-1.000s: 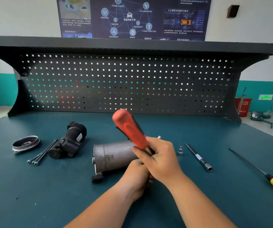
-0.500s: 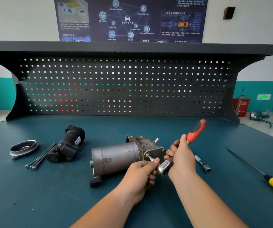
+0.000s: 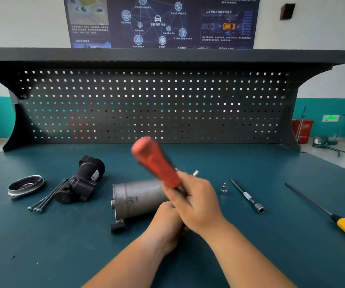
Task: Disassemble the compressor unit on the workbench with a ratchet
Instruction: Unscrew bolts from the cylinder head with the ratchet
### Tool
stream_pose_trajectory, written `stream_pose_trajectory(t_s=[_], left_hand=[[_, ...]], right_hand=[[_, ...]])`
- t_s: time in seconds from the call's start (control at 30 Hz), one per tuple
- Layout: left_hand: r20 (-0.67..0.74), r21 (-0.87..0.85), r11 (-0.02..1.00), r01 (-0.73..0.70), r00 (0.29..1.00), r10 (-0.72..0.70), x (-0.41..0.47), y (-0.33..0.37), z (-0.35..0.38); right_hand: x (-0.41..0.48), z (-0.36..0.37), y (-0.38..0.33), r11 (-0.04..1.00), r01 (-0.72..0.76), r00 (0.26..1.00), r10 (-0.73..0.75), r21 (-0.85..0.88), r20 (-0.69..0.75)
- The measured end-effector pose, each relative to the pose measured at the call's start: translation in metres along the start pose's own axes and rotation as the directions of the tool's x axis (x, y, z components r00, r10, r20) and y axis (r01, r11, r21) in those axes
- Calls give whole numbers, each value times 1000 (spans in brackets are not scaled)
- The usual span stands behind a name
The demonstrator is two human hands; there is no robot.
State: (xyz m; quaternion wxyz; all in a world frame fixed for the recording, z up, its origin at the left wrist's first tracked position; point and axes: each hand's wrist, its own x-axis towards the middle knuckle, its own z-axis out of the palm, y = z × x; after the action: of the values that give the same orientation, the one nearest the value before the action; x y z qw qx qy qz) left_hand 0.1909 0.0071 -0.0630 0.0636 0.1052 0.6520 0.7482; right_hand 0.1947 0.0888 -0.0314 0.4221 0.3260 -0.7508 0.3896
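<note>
- Since half a second ago the ratchet (image 3: 157, 163) has swung from up-right to up-left; its red handle now blurs across the compressor (image 3: 138, 198), and the finned end I could see then is hidden behind the hands.
- My right hand (image 3: 196, 204) grips the ratchet low on the handle, fingers (image 3: 179, 204) wrapped tight around it.
- My left hand (image 3: 165, 223) sits under the right at the compressor's right end; I cannot tell whether its fingers hold anything, as they are covered.
- The compressor lies on its side in the middle of the counter (image 3: 63, 246), just in front of me.
- I judge it heavy and rigid, a metal body that will not give; the smooth round can may roll or slip, so I would brace it at the blocky end or by the foot at its lower left.
- It looks like a dull grey cylinder with a flanged left rim and a small black foot.
- To the left lie a black part (image 3: 82, 181), long bolts (image 3: 47, 196) and a ring (image 3: 25, 185).
</note>
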Motion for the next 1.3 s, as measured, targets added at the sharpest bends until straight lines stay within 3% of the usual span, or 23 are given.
stream_pose_trajectory(t_s=[0.1, 0.17, 0.23, 0.3, 0.37, 0.43, 0.5, 0.57, 0.73, 0.87, 1.0, 1.1, 1.17, 1.23, 1.3], left_hand=[[-36, -37, 999, -36, 999, 35, 0, 0, 1], [6, -58, 998, -6, 1000, 6, -2, 0, 1], [17, -64, 997, 49, 999, -48, -1, -2, 1], [9, -95, 992, 82, 997, -81, 1, -3, 1], [11, -130, 987, 95, 995, -95, 3, -3, 3], [6, -151, 982, 112, 994, -112, 3, -1, 5], [3, -167, 979, 113, 994, -114, 4, -2, 5], [1, -158, 981, 115, 993, -117, 3, -1, 6], [-29, -120, 982, 145, 988, -149, 2, 3, 1], [-14, -57, 989, 139, 990, -140, 2, 1, -1], [-13, -9, 994, 113, 994, -113, 3, -1, -2], [0, -6, 997, 80, 997, -80, 2, 0, -2], [-2, -25, 996, 85, 996, -85, 1, -1, -2], [5, -49, 994, 94, 996, -94, 2, 0, -1], [15, -74, 992, 102, 995, -101, 4, 0, -1]], right_hand=[[-1, 2, 2, 998, 43, 997, -41, -42, 60], [-2, 1, 2, 988, -116, 993, 118, 102, -10], [0, -2, 1, 872, -331, 917, 387, 361, -95], [4, -4, 5, 665, -426, 755, 635, 613, -163], [8, -9, 15, 451, -429, 528, 828, 783, -188], [9, -14, 25, 210, -377, 284, 953, 902, -103], [9, -15, 31, 45, -305, 151, 989, 951, 1], [9, -14, 31, 101, -338, 183, 982, 936, -40], [12, -8, 11, 517, -380, 561, 788, 767, -253], [5, -2, 1, 766, -379, 792, 559, 519, -245], [1, -1, -1, 971, -174, 970, 198, 162, -142], [0, 0, 0, 995, -81, 993, 86, 66, -76], [1, 0, 1, 957, -206, 964, 235, 204, -128], [3, -2, 3, 787, -360, 842, 506, 501, -188], [8, -5, 11, 549, -404, 628, 748, 732, -214]])
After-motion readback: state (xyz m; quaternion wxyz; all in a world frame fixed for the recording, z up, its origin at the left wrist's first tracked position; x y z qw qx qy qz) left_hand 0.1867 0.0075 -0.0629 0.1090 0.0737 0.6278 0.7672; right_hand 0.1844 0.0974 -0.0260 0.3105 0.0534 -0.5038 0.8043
